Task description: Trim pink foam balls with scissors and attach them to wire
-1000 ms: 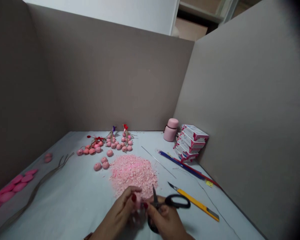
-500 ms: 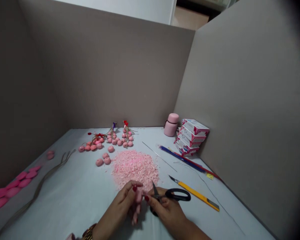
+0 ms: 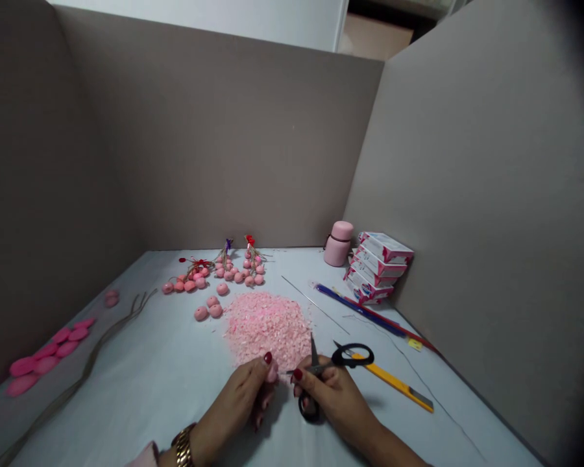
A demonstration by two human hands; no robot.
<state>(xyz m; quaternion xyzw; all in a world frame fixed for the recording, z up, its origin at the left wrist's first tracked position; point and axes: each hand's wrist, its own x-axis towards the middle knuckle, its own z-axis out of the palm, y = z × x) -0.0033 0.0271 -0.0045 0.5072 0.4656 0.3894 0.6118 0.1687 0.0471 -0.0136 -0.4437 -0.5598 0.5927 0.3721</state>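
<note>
Seemingly mid-trim, with a small pink piece [image 3: 272,373] pinched by fingers of the left hand [image 3: 243,397] above the counter [image 3: 150,376] beside the pink shavings pile [image 3: 267,327], fingers of the right hand [image 3: 329,397] clamped on black scissors [image 3: 331,363], calling next for careful blade alignment.

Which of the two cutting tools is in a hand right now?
The black-handled scissors, gripped in the right hand; the yellow utility knife lies on the table, no hand on it.
</note>
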